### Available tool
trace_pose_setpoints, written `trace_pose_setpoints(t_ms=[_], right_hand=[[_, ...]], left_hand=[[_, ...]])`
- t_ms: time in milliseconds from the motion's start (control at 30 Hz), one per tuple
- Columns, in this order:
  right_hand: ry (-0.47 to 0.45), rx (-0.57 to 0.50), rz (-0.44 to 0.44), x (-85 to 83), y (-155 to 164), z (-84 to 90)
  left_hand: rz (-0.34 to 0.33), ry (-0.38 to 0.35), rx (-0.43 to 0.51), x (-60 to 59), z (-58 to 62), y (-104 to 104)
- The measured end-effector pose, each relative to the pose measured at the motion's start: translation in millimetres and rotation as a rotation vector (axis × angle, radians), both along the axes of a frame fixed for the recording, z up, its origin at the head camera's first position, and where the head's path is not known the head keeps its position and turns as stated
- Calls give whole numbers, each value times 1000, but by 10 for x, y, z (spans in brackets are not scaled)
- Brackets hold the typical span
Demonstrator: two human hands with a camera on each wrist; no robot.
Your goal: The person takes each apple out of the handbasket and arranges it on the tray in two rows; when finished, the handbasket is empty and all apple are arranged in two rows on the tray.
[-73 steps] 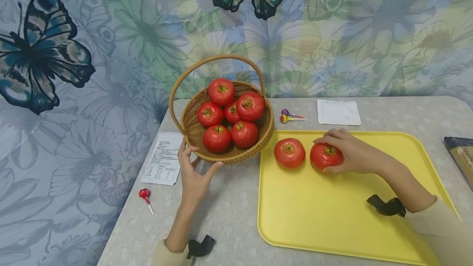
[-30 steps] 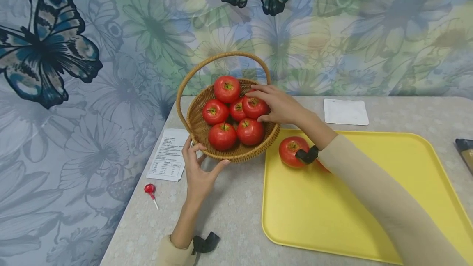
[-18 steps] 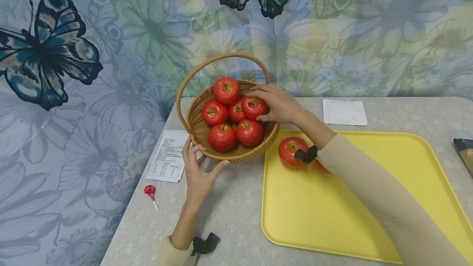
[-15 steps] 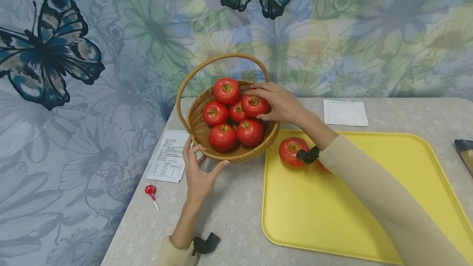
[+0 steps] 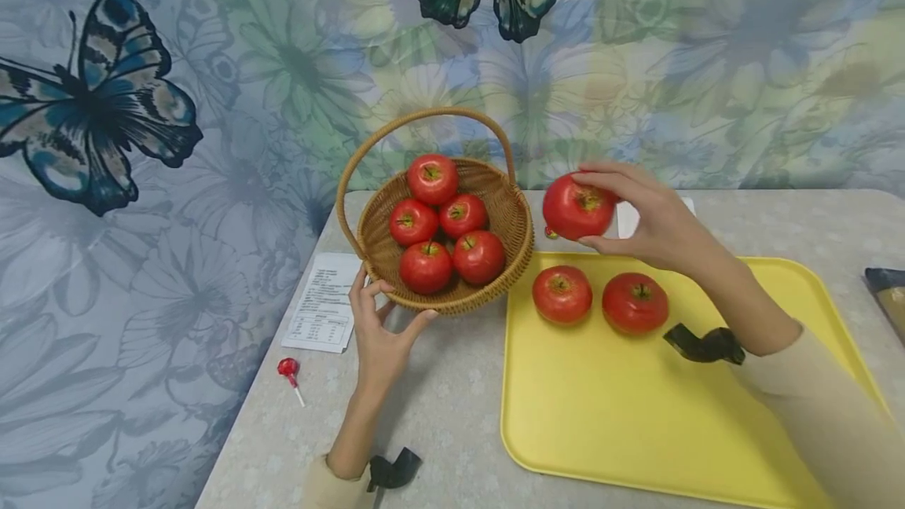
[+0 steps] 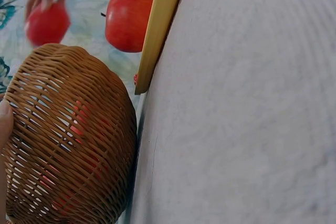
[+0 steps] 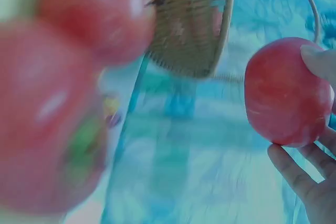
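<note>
In the head view a wicker basket (image 5: 516,250) with a tall handle leans toward the camera, several red apples inside. My left hand (image 5: 382,344) holds its lower left rim, fingers at the side and thumb along the front edge. To the right of the basket, my right hand (image 5: 650,218) grips a red apple (image 5: 574,209) between thumb and fingers, raised over the back edge of the yellow tray (image 5: 679,407). Two more apples, a left one (image 5: 562,294) and a right one (image 5: 635,303), sit on the tray. The right wrist view shows the gripped apple (image 7: 286,93) up close.
A printed white sheet (image 5: 321,305) and a red lollipop (image 5: 288,370) lie left of the basket. Behind the right hand is a white packet (image 5: 626,220). A dark-and-tan package (image 5: 887,297) lies at the right edge. A patterned backdrop (image 5: 283,61) rises behind the table.
My right hand first left an apple on the tray and reached into the basket. It has since lifted an apple out and moved right. My left hand keeps its hold on the basket.
</note>
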State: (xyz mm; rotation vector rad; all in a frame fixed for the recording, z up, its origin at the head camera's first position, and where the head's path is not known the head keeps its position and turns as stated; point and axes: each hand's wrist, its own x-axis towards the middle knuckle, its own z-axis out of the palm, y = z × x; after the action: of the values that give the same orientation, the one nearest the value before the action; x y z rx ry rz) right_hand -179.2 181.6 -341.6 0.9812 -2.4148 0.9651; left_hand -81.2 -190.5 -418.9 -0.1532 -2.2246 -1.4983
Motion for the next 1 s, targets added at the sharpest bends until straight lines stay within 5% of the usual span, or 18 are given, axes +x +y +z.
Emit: trace_pose_setpoints(t_ms=[233, 400, 733, 1000], right_hand=[[-105, 47, -165, 377, 770, -382], [-204, 89, -210, 627, 1157, -633], [-325, 167, -191, 889, 1369, -920], [-349, 156, -162, 905, 1369, -959]], left_hand=[[30, -5, -13, -80, -210, -114], [23, 2, -1, -93, -246, -117], [-8, -13, -11, 17, 44, 6], [-4, -5, -14, 21, 47, 25]])
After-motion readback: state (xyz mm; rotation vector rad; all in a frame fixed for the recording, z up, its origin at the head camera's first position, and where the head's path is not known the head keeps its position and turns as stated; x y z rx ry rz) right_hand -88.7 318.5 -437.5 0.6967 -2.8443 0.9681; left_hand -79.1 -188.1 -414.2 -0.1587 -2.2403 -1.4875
